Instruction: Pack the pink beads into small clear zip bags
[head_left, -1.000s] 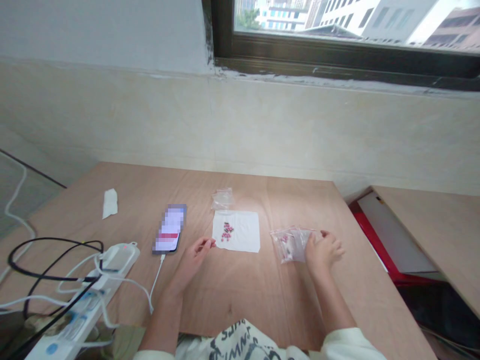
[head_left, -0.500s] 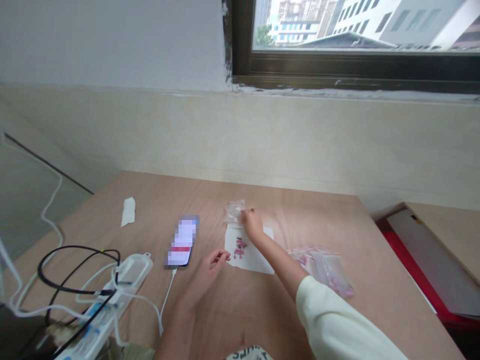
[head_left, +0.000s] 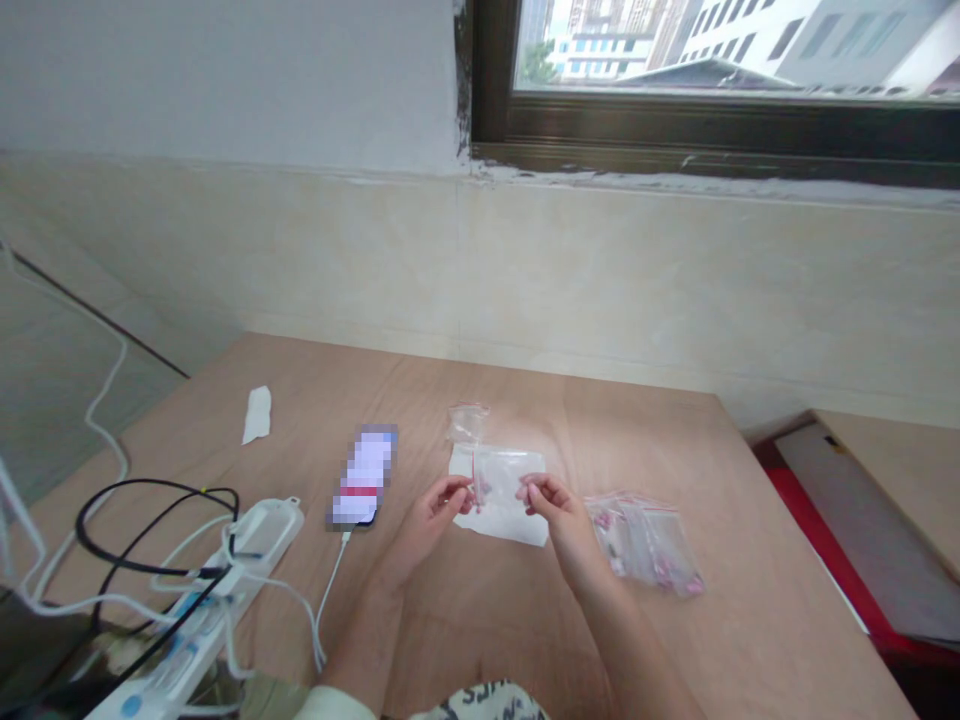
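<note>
A small clear zip-lock bag (head_left: 511, 474) with a red seal line is stretched between my hands. My left hand (head_left: 435, 508) pinches its left side, by the seal, and my right hand (head_left: 556, 505) pinches the right side. Beneath the bag lies a sheet of white paper (head_left: 510, 530). Small pink pieces on the paper show only faintly, mostly covered by the bag and my left fingers. Just beyond the paper lie other clear zip-lock bags (head_left: 468, 424).
Filled zip-lock bags with pink pieces (head_left: 649, 545) lie right of my right hand. On the left are a charging phone (head_left: 365, 475), a power strip (head_left: 259, 545) with tangled cables, and a paper scrap (head_left: 257, 414). A tiled wall (head_left: 337, 260) stands behind the table.
My right hand has drawn back from the bags at the rear, bringing one zip-lock bag over the paper. My left hand has moved slightly right and now grips that bag too.
</note>
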